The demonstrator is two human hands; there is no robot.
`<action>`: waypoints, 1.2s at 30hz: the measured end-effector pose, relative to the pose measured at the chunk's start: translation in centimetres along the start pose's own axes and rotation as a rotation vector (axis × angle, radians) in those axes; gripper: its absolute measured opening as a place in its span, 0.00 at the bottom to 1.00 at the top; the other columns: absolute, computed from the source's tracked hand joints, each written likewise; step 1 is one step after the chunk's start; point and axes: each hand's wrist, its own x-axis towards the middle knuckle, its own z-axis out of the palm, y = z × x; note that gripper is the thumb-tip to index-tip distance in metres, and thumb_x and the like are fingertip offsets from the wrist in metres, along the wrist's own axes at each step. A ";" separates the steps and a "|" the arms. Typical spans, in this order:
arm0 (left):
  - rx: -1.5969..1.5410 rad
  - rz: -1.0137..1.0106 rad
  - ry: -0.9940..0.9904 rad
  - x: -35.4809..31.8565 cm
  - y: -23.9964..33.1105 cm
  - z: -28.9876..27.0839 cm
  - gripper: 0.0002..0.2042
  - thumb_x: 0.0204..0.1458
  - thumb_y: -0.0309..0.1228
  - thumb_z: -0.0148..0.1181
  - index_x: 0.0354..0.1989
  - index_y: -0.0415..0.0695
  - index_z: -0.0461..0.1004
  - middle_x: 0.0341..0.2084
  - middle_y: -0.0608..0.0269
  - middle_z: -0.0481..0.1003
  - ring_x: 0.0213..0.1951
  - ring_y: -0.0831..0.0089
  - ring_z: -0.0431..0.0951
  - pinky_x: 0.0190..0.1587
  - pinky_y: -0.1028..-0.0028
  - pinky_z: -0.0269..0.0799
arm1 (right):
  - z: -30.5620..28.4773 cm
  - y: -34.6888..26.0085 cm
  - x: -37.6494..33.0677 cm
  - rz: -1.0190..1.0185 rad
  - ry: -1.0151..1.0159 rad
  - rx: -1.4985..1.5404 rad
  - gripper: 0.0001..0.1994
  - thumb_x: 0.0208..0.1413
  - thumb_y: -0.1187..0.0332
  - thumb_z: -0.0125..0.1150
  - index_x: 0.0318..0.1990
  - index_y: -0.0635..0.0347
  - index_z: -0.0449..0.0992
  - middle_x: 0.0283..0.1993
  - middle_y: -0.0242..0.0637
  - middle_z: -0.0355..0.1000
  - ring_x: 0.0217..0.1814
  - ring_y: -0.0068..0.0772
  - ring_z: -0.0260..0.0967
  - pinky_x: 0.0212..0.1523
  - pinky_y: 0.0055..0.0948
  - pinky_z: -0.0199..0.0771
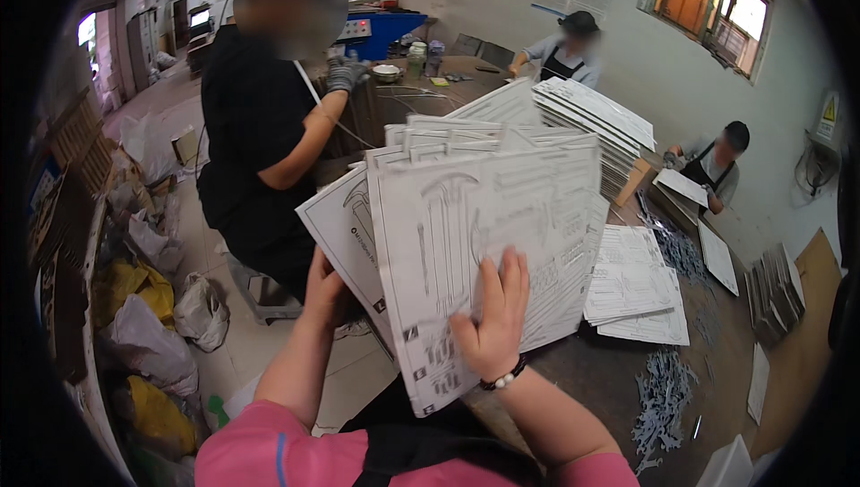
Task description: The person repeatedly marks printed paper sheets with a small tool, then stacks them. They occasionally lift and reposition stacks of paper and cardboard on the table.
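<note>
A thick, uneven stack of white printed cards [546,182] with tool outlines fills the middle of the view, tilted up in front of me. My left hand [326,288] grips it at the left side, its fingers partly hidden behind a card. Flat against the front card lies my right hand [494,317], fingers stretched out and thumb apart. Several cards fan out unevenly at the top and left of the stack. To the right, a lower pile of similar printed cards [627,285] lies on the brown table [573,388].
A tall stack of boards [602,118] stands beyond the cards. Small grey wrench-shaped pieces [663,406] lie heaped at the right. A gloved person in black [255,129] is close on the left; two others sit across the table. Bags [152,335] line the left side.
</note>
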 end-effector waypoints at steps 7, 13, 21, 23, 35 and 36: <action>0.121 0.100 -0.287 4.9 4.0 6.4 0.33 0.49 0.33 0.56 0.61 0.44 0.46 0.47 0.59 0.64 0.49 0.71 0.65 0.53 0.72 0.62 | 2.1 2.1 -9.7 -0.151 0.029 -0.178 0.33 0.39 0.53 0.65 0.56 0.43 0.60 0.66 0.47 0.36 0.65 0.58 0.35 0.56 0.61 0.44; -0.266 0.139 -0.493 7.1 -0.2 2.2 0.45 0.39 0.50 0.62 0.61 0.47 0.43 0.52 0.55 0.60 0.54 0.64 0.63 0.55 0.63 0.64 | 1.3 1.7 -11.1 -0.122 -0.010 -0.112 0.33 0.40 0.53 0.63 0.58 0.40 0.59 0.65 0.46 0.39 0.57 0.48 0.50 0.55 0.58 0.47; -0.383 0.039 -0.654 10.9 2.1 3.5 0.40 0.42 0.54 0.56 0.60 0.44 0.49 0.53 0.51 0.61 0.54 0.59 0.62 0.54 0.61 0.64 | -0.3 3.2 -3.8 0.109 0.003 -0.236 0.37 0.35 0.57 0.68 0.57 0.48 0.60 0.64 0.59 0.36 0.65 0.61 0.37 0.58 0.57 0.45; -0.376 0.026 -0.624 11.6 2.1 3.8 0.40 0.42 0.54 0.56 0.60 0.44 0.49 0.53 0.51 0.61 0.54 0.59 0.62 0.54 0.61 0.64 | -1.5 5.4 -3.3 0.026 0.116 -0.282 0.40 0.34 0.59 0.68 0.60 0.47 0.56 0.65 0.58 0.35 0.66 0.61 0.33 0.58 0.56 0.46; -0.325 -0.032 -0.425 11.8 2.0 2.8 0.39 0.43 0.55 0.53 0.60 0.44 0.50 0.53 0.52 0.61 0.54 0.59 0.62 0.54 0.61 0.64 | 3.3 7.1 -10.1 -0.139 0.000 -0.321 0.40 0.35 0.49 0.66 0.59 0.37 0.55 0.67 0.47 0.32 0.67 0.58 0.32 0.59 0.59 0.39; -0.310 -0.032 -0.389 11.2 1.9 2.5 0.39 0.43 0.55 0.53 0.60 0.44 0.50 0.53 0.52 0.61 0.54 0.59 0.62 0.54 0.61 0.64 | 3.9 7.0 -10.1 -0.129 -0.026 -0.316 0.41 0.35 0.49 0.66 0.60 0.38 0.54 0.67 0.48 0.31 0.67 0.58 0.32 0.58 0.60 0.39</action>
